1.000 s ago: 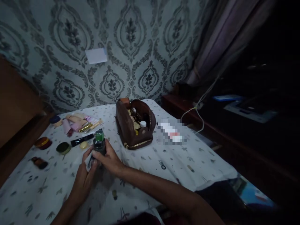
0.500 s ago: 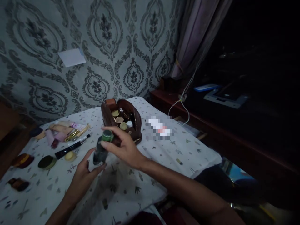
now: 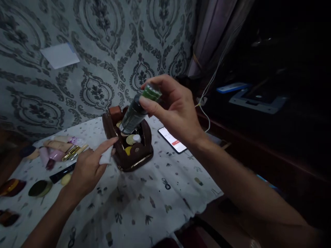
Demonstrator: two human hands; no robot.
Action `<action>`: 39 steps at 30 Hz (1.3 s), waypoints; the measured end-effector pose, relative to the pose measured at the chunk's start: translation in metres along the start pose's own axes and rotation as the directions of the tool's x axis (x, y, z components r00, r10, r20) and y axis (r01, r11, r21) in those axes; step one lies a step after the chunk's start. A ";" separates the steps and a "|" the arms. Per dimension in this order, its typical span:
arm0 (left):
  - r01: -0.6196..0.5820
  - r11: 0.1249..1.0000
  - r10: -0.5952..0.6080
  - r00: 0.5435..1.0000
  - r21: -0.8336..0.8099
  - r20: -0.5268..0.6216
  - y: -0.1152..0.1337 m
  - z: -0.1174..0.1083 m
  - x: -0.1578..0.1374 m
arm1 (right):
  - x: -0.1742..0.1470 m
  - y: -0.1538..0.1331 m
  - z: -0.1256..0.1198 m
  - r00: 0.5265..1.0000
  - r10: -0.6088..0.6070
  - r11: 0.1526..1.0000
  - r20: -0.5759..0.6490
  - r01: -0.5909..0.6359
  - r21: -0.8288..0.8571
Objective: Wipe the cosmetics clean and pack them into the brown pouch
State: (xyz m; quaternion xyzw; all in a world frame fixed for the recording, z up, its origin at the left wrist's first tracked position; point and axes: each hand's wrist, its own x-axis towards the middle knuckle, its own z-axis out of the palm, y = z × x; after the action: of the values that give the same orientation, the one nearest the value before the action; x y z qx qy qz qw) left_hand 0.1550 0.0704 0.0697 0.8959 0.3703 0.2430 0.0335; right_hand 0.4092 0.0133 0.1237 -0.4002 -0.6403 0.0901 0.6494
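Note:
My right hand (image 3: 176,106) is closed round the green-capped top of a dark bottle (image 3: 133,115). The bottle tilts, its base low over the opening of a brown zip bag (image 3: 134,162). Several round lids and a white cap (image 3: 137,138) show inside the bag; the bottle hides part of the interior. My left hand (image 3: 89,168) is at the bag's left side, its index fingertip at the rim. A crumpled white tissue (image 3: 105,156) is tucked under that hand's fingers.
A lit phone (image 3: 172,139) lies right of the bag. At left are several cosmetic tubes (image 3: 55,150), a black tube (image 3: 62,173), a dark round jar (image 3: 40,187) and an amber-coloured jar (image 3: 11,187). A white cable (image 3: 207,113) hangs behind the table's right side.
My right hand has lifted the bottle away from my left hand, up and right over the bag. My left hand has moved to the bag's edge with the tissue.

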 end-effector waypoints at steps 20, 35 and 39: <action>-0.196 0.963 0.182 0.979 0.184 0.091 -0.024 0.027 -0.009 | 0.047 0.092 0.083 0.794 0.133 0.919 0.594 0.125 -0.373; -0.184 0.975 0.177 0.982 0.120 0.066 -0.024 0.027 -0.008 | 0.051 0.106 0.090 0.733 0.097 0.935 0.674 0.165 -0.314; -0.211 0.971 0.202 0.975 0.108 0.091 -0.026 0.027 -0.008 | 0.057 0.110 0.092 0.719 0.147 0.935 0.680 0.123 -0.332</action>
State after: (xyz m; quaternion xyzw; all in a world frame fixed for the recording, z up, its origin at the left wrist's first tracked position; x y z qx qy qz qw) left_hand 0.1454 0.0872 0.0368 0.9389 0.2871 0.1874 -0.0300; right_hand 0.3783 0.1590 0.0840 -0.4512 -0.8394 0.1213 0.2778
